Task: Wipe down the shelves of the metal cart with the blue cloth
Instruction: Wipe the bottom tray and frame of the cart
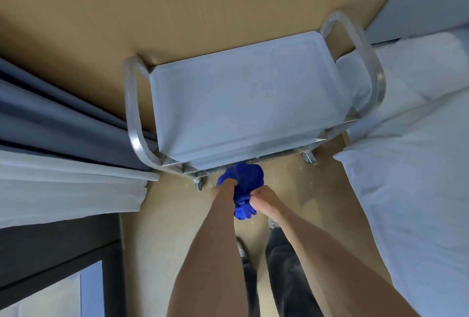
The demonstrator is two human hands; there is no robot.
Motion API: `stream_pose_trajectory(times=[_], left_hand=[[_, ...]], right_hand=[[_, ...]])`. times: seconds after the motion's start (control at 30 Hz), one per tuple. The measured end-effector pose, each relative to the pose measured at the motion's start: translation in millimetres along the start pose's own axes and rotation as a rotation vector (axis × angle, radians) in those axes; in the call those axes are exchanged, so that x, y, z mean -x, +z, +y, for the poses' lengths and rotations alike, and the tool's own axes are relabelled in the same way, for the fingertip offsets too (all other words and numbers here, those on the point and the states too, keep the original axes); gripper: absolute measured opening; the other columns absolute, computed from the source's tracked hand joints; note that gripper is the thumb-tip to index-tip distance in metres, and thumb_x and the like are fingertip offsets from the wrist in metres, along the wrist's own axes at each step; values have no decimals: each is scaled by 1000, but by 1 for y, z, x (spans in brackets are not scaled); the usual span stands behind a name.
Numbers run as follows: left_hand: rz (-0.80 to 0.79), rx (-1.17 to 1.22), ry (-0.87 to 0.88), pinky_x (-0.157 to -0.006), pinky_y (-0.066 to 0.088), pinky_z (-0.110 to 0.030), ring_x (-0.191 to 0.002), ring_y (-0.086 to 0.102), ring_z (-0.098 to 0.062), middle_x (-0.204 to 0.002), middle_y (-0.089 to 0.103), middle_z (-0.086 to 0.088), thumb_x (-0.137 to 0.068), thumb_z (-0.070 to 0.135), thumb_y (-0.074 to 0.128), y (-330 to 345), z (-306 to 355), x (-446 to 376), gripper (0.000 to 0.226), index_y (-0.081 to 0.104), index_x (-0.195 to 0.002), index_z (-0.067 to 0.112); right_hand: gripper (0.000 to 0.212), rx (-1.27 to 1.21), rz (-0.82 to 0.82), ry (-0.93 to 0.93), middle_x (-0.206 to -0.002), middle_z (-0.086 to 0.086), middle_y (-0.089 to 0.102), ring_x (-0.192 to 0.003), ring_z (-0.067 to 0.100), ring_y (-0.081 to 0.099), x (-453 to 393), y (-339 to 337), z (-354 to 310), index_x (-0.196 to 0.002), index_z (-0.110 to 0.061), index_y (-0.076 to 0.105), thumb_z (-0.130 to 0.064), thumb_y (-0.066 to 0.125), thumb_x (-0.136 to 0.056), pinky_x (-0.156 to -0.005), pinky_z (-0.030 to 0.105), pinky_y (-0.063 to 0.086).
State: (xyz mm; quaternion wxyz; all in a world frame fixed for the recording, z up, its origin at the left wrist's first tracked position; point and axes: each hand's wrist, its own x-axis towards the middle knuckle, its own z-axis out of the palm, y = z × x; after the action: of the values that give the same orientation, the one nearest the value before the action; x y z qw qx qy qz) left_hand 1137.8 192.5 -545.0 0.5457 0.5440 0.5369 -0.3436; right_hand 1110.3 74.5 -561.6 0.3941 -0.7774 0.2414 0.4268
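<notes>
The bunched bright-blue cloth (247,184) is gripped by both the left hand (226,186) and right hand (264,198) and should be spread flat before the silver metal cart (243,98) is wiped.

I see both hands gripping bunched blue cloth (245,191) below metal cart (243,103) top shelf: left hand (225,186), right hand (264,198). Bed (411,164) beside cart.

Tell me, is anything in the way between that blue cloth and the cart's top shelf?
Nothing visible. Both hands, left hand and right hand, grip the blue cloth just below the near edge of the cart's top shelf, whose surface appears bare.
</notes>
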Motion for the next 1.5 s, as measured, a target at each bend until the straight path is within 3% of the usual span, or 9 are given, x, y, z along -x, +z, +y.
stream_pose_trajectory(times=[0.07,0.27,0.5,0.7,0.83,1.07,1.17,1.33,1.5], left_hand=[[98,-77,26,-64,50,-32,-62,55,-24,-73,58,-11,-79,11,64,-3,-24,10,12,53,-81,7],[78,-4,21,-64,43,-32,-65,51,-25,-69,53,-11,-70,7,59,-7,-91,-32,7,52,-69,8],[-110,125,-26,-66,46,-39,-68,52,-27,-71,56,-11,-52,10,56,7,-171,-85,18,55,-70,9],[-94,119,11,-56,43,-28,-62,51,-26,-73,55,-10,-77,5,50,26,-190,-91,6,54,-79,7],[84,23,140,-68,45,-32,-76,55,-26,-90,65,-14,-86,25,59,30,-198,-124,17,66,-88,10],[-59,-132,-47,-81,54,-43,-79,61,-27,-102,69,-15,-69,74,57,15,-252,-159,73,62,-112,16],[-98,-116,-116,-62,48,-34,-69,56,-27,-92,66,-12,-76,67,63,7,-262,-178,63,58,-111,14],[-12,7,-63,-82,56,-42,-80,65,-31,-92,66,-11,-77,47,68,1,-255,-229,48,56,-107,12],[35,-8,73,-65,48,-35,-66,57,-27,-78,58,-9,-84,28,63,18,-219,-301,23,46,-78,13]], right_hand=[[30,24,-45,46,-62,-1,44,-64,20,42,0,19,20,-60,-16,40,0,44,-86,-57,28,35],[16,-276,233,88,-76,1,59,-75,27,56,-10,74,89,-89,-13,55,-3,47,-79,-70,36,47],[90,175,123,-69,-135,7,40,-109,32,56,-36,103,159,-155,-38,14,-17,59,-80,-79,36,50],[24,293,158,-118,-147,7,47,-139,25,37,-56,90,201,-100,-15,69,-19,55,-81,-98,34,44],[18,-265,122,108,-64,5,52,-71,29,47,-72,99,208,-61,-14,48,-15,50,-79,-63,33,38],[26,-703,173,199,-87,12,74,-82,34,70,-83,150,240,-89,-12,67,-26,67,-67,-78,49,60],[27,-728,175,164,-93,11,73,-88,33,70,-93,168,247,-96,-15,67,-28,65,-72,-84,51,58],[37,-912,146,197,-93,12,75,-83,31,70,-130,184,243,-99,-15,72,-49,63,-88,-83,45,58],[35,-935,126,115,-98,15,75,-91,36,71,-214,190,238,-102,-15,72,-45,55,-92,-89,48,56]])
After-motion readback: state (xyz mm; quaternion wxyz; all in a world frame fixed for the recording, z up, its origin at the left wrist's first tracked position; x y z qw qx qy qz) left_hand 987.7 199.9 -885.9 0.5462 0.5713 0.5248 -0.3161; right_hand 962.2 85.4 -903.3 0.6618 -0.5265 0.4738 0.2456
